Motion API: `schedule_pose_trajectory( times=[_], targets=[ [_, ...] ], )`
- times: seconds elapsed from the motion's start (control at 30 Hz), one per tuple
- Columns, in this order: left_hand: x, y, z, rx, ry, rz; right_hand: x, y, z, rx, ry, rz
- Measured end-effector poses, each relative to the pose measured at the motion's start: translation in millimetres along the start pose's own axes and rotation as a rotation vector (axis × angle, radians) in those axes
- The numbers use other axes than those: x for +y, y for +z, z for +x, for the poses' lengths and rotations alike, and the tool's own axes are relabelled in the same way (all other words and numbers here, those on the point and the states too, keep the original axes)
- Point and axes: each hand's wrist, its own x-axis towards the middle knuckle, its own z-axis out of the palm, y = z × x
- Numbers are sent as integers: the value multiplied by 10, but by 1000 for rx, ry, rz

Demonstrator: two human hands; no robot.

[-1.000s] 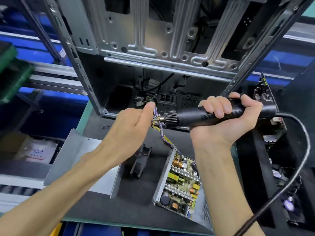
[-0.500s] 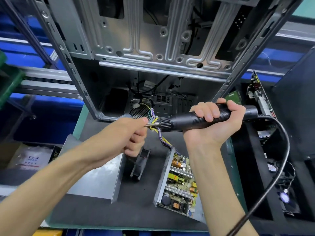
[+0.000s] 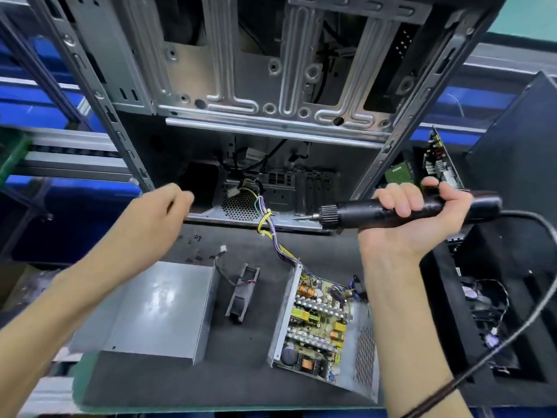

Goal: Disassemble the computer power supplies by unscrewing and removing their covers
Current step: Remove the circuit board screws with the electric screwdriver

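Observation:
An opened power supply [image 3: 316, 324] lies on the black mat with its circuit board showing. Its grey metal cover [image 3: 150, 309] rests to the left, and a black fan [image 3: 241, 292] stands between them. My right hand [image 3: 416, 218] grips a black electric screwdriver [image 3: 349, 217] level, its bit pointing left above the wire bundle [image 3: 268, 224]. My left hand [image 3: 159, 215] is blurred, well to the left of the bit. Its fingers are curled in a pinch on a small screw that they hide.
A bare computer case [image 3: 271, 110] lies open behind the mat, and the supply's wires run into it. Several loose screws [image 3: 194, 245] sit on the mat near the cover. A black tray [image 3: 488, 312] with fans is at the right, crossed by the screwdriver's cable [image 3: 536, 297].
My left hand pinched at the screwdriver's bit tip, then pulled away to the left. The screwdriver shifted right and its bit tip is now bare.

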Motion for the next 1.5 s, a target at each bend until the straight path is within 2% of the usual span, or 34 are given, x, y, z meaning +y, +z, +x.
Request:
schedule_pose_trajectory(
  times=[0.03,0.17,0.3,0.43,0.5,0.57,0.63,0.7,0.77,0.8,0.87,0.93,1.0,1.13,1.23,1.5],
  targets=[
    [-92,82,29,-40,-14,160,-40,48,-35,-14,-31,-57],
    [-433,445,105,-188,-91,554,-70,104,-186,-40,-56,-230],
    [-648,642,134,-156,-66,640,-89,-37,-214,-108,-58,-289],
    [-632,624,138,-124,-103,616,-164,-103,-191,-118,-46,-308],
    [-520,495,121,-30,-76,589,-220,-131,-162,-138,-33,-316],
    [-282,383,103,93,74,528,-272,-158,-108,-170,-30,-318],
    [109,377,37,84,322,357,-306,-177,-42,-200,-12,-321],
    [532,477,-34,-63,580,194,-308,-207,23,-227,15,-323],
    [777,634,14,-284,694,160,-286,-250,63,-235,44,-320],
    [838,722,82,-391,681,250,-271,-279,74,-230,58,-315],
    [824,901,255,-575,584,616,-245,-348,84,-209,84,-298],
    [789,1057,383,-597,619,934,-225,-430,88,-190,101,-278],
    [803,1133,468,-541,709,1036,-202,-496,96,-196,111,-261],
    [832,1125,570,-533,762,796,-155,-572,100,-180,122,-309],
    [850,1181,579,-483,805,738,-119,-580,108,-178,118,-351],
    [937,1288,587,-553,636,718,-68,-578,55,-263,57,-355]
  ],
)
